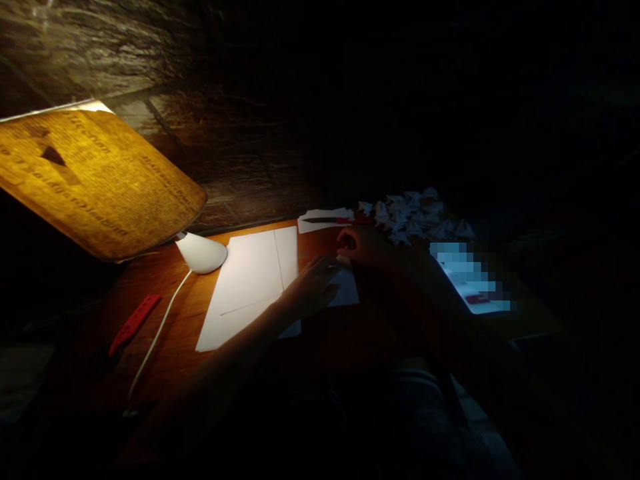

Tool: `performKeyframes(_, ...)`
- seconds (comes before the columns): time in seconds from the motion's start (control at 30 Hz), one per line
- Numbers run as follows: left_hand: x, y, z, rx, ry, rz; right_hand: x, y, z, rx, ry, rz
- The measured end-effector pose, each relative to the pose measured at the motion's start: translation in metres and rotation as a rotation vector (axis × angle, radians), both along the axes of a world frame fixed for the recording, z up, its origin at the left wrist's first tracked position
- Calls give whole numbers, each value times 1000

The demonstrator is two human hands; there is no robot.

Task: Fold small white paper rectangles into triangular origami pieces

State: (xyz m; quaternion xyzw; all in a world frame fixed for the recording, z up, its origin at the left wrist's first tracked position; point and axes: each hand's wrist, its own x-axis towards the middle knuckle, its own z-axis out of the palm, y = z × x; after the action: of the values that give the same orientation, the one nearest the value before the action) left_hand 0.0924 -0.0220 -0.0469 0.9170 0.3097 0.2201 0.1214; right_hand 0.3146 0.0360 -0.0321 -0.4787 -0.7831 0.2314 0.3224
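Note:
A small sheet of white paper (346, 291) lies on the wooden table beneath my hands, mostly in shadow. My left hand (316, 283) rests over its left side, fingers stretched to the right and thumb apart. At the paper's far edge, my right hand (359, 245) has its fingers curled, with thumb and fingertips close together on the paper; dim light hides the exact contact. The fingertips of both hands nearly meet. Left of them lies a stack of larger white sheets (255, 273), with dark lines across the top one.
A lamp (203, 253) with a printed yellow shade (100, 180) stands left, its cord (163, 323) trailing forward. Near it lies a red perforated strap (134, 325). A dark blade with a red handle (325, 220) rests on paper behind my hands. Folded paper pieces (415, 215) and a lit screen (473, 287) are right.

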Motion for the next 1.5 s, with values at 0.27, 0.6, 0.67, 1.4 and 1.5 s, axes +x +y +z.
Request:
performKeyframes(0.27, 2, -6, 9, -35, 49, -17, 3, 3, 0, -33, 10, 20)
performKeyframes(0.6, 3, -5, 6, -38, 35, -26, 4, 7, -3, -94, 82, 30)
performKeyframes(0.67, 3, -3, 1, -17, 31, -15, 4, 8, -4, -103, 94, 31)
performKeyframes(1.4, 3, -10, 18, 48, 188, 48, 0, 10, -11, -86, 42, -15)
performKeyframes(1.5, 3, -12, 22, 61, 234, 63, -3, 7, -11, -62, 10, -38)
